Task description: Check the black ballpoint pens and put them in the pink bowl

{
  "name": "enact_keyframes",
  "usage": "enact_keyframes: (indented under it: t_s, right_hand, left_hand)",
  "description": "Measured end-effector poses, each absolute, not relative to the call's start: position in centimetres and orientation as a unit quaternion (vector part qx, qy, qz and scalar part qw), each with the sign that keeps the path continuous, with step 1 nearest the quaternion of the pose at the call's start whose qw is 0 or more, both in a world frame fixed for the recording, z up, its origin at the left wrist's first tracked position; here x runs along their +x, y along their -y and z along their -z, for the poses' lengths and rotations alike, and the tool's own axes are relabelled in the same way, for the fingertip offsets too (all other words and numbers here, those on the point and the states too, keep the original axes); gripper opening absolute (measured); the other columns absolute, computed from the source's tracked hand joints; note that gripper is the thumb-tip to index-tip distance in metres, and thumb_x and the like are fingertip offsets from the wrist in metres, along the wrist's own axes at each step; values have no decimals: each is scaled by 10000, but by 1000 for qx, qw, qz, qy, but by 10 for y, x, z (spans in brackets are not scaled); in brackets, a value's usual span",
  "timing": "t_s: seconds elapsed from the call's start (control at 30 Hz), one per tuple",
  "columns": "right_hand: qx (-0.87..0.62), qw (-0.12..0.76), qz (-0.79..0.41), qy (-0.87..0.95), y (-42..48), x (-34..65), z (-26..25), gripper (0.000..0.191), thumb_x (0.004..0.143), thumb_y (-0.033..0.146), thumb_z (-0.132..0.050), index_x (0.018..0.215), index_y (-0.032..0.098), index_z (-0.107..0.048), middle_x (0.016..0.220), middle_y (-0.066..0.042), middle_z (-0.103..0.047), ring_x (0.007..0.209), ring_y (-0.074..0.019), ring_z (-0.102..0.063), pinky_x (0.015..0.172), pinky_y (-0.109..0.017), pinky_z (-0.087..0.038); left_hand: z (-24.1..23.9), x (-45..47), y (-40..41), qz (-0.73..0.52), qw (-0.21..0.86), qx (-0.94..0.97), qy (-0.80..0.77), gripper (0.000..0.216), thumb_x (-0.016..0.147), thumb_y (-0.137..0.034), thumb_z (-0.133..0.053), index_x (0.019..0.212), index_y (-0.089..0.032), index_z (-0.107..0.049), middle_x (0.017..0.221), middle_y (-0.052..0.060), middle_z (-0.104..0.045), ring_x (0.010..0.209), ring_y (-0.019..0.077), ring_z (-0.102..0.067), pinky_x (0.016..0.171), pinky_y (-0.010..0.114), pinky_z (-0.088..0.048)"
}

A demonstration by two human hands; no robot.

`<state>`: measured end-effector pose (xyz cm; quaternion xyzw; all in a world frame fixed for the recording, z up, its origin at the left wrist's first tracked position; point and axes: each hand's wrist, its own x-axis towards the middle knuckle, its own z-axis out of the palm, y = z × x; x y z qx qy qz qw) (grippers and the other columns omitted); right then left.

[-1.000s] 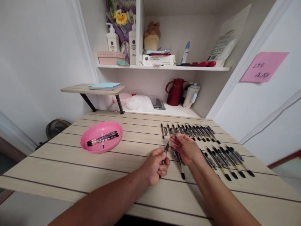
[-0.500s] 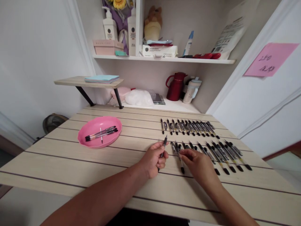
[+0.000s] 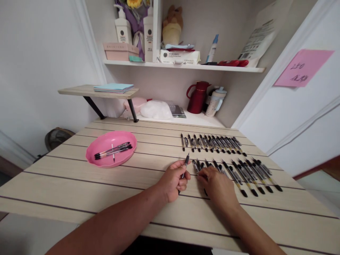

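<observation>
Pen (image 3: 187,160) runs thru L grip (image 3: 175,180), w/ both ends showing.

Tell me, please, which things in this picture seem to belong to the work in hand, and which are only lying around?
Seem to belong:
- pen in the left hand
- near pen row, by the right hand
- far pen row
- pink bowl holding pens

Probably just lying around:
- red jug
- speckled tumbler
- blue papers
- plush toy
- wipes pack

Left hand (image 3: 174,180) curled, right hand (image 3: 218,184) palm-down
</observation>
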<state>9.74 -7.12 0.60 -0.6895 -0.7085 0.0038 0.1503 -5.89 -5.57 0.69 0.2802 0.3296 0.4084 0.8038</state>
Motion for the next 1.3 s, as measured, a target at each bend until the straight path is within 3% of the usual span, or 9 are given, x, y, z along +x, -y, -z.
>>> enact_keyframes:
  t_s: [0.37,0.5,0.67,0.77,1.1,1.3]
  right_hand:
    - [-695,167,-21,699,71,113,-15,126,742,276,-492,723,235,-609,747,12,-630,603,-123,-541,506,-226,-280]
    - [-700,178,-3,692,72,128,-20,150,750,302,-479,759,243,-618,732,10,-646,588,-134,-550,496,-231,-287]
    - [-700,166,-8,695,78,130,-17,164,761,306,-469,760,247,-623,737,11,-656,599,-138,-559,495,-232,-284]
    - [-692,162,-6,703,81,123,-13,169,763,306,-470,768,244,-627,747,4,-649,608,-135,-559,494,-229,-275]
    - [-682,102,42,723,77,94,-11,186,806,277,-454,738,185,-601,739,-49,-612,608,-140,-564,483,-247,-237]
    - [-685,101,47,720,76,98,-7,192,825,262,-436,760,202,-606,754,-37,-617,610,-134,-563,482,-240,-228]
  left_hand:
    - [-6,-58,55,-413,793,291,-341,356,702,-292,-587,1034,-193,-509,550,-47,-482,341,1,-239,369,145,-104]
    - [-4,-54,57,-436,756,328,-362,331,719,-347,-561,983,-153,-514,579,-9,-537,383,46,-404,379,167,-259]
    - [-3,-50,58,-472,738,315,-366,249,670,-320,-633,818,-140,-547,714,22,-563,588,100,-554,585,253,-447]
    - [-2,-48,57,-494,720,317,-371,234,640,-289,-667,792,-131,-583,756,28,-570,589,76,-525,623,254,-445]
    - [7,-50,50,-492,710,344,-369,259,642,-300,-659,820,-126,-590,657,13,-556,529,70,-503,546,216,-399]
    - [9,-49,50,-496,709,338,-371,253,638,-295,-658,816,-131,-586,720,21,-571,537,64,-503,549,214,-406]
